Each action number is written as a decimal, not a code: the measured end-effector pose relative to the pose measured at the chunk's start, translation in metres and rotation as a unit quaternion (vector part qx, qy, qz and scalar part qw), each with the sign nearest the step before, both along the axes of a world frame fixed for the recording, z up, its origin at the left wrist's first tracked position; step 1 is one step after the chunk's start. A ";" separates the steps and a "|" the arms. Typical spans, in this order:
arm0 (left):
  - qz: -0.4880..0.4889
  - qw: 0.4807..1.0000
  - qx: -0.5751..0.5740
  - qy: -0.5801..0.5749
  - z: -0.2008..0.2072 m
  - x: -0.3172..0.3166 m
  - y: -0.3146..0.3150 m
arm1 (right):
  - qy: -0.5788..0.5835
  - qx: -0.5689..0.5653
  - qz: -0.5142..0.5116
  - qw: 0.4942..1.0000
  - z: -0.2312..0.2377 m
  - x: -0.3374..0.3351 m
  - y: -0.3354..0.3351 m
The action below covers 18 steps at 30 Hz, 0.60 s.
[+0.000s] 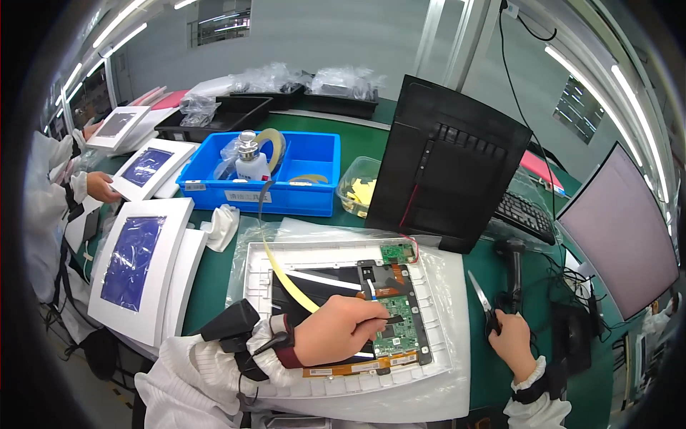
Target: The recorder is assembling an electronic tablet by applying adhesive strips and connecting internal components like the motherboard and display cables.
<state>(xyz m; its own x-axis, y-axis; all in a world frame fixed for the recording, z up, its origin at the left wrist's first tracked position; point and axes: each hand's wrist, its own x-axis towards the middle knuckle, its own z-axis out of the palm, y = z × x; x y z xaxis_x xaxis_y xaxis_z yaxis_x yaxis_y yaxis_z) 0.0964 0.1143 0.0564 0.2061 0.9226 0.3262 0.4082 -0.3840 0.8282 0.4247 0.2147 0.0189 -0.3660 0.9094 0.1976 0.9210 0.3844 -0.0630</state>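
Scissors (481, 297): shiny metal blades. Display housing (434, 322): smooth plastic. Divided bin (300, 203): glossy plastic. Black panel (457, 161): matt plastic, ribbed. Bench (486, 372): smooth, matt.

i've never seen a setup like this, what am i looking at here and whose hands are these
There is no robot here: a person works bare-handed, and this one picture comes from a wide fisheye camera on their head, looking down, so edges bend.

The left hand pinches a small dark piece over a green circuit board inside a white frame. A yellow strip curves up from behind that hand. The right hand holds scissors by their dark handles.

On the green table are also a blue bin, an upright black panel and a keyboard. At far left, another person's hand touches a white-framed panel.
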 end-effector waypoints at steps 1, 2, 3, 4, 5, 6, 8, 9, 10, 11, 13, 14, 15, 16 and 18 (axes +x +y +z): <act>-0.006 1.000 -0.019 -0.015 0.002 0.000 -0.001 | 0.041 0.024 -0.005 0.999 0.002 -0.002 0.002; -0.012 0.999 -0.038 -0.033 0.004 0.000 -0.002 | 0.079 0.047 -0.011 0.996 0.006 -0.003 0.004; -0.019 0.997 -0.056 -0.049 0.007 0.000 -0.003 | 0.153 0.031 -0.021 0.987 0.013 -0.004 0.003; -0.028 0.995 -0.066 -0.063 0.008 0.001 -0.003 | 0.292 -0.033 -0.006 0.956 0.018 -0.007 0.002; -0.037 0.994 -0.076 -0.076 0.008 0.002 -0.002 | 0.425 -0.095 0.010 0.900 0.019 -0.012 -0.001; -0.037 0.991 -0.091 -0.088 0.006 0.000 -0.003 | 0.547 -0.162 0.029 0.820 0.017 -0.024 -0.001; -0.023 0.988 -0.107 -0.112 0.004 -0.004 -0.005 | 0.565 -0.273 0.075 0.775 0.028 -0.055 -0.017; -0.019 0.986 -0.110 -0.123 0.006 -0.004 -0.006 | 0.537 -0.300 0.117 0.779 0.028 -0.060 -0.022; -0.017 0.985 -0.112 -0.129 0.009 -0.004 -0.008 | 0.577 -0.323 0.123 0.740 0.020 -0.064 -0.030; -0.015 0.984 -0.113 -0.136 0.010 -0.005 -0.009 | 0.570 -0.332 0.144 0.738 0.018 -0.070 -0.037; -0.005 0.984 -0.093 -0.150 0.009 -0.007 -0.010 | 0.565 -0.351 0.166 0.728 0.016 -0.084 -0.052; -0.001 0.985 -0.070 -0.157 0.007 -0.006 -0.010 | 0.568 -0.359 0.163 0.723 0.016 -0.089 -0.058; 0.005 0.985 -0.047 -0.163 0.006 -0.007 -0.010 | 0.532 -0.345 0.183 0.752 0.017 -0.092 -0.061; 0.010 0.986 -0.049 -0.162 0.008 -0.008 -0.010 | 0.552 -0.315 0.219 0.740 0.014 -0.099 -0.066; 0.019 0.986 -0.053 -0.160 0.014 -0.010 -0.013 | 0.500 -0.300 0.217 0.783 0.016 -0.104 -0.073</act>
<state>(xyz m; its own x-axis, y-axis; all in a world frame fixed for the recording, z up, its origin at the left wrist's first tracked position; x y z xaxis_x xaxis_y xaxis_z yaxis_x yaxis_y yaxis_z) 0.0864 0.1013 0.0706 0.0728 0.9600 0.2702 0.1322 -0.2778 0.9515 0.3211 0.1418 0.0344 -0.6017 0.7810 0.1673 0.0866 0.2720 -0.9584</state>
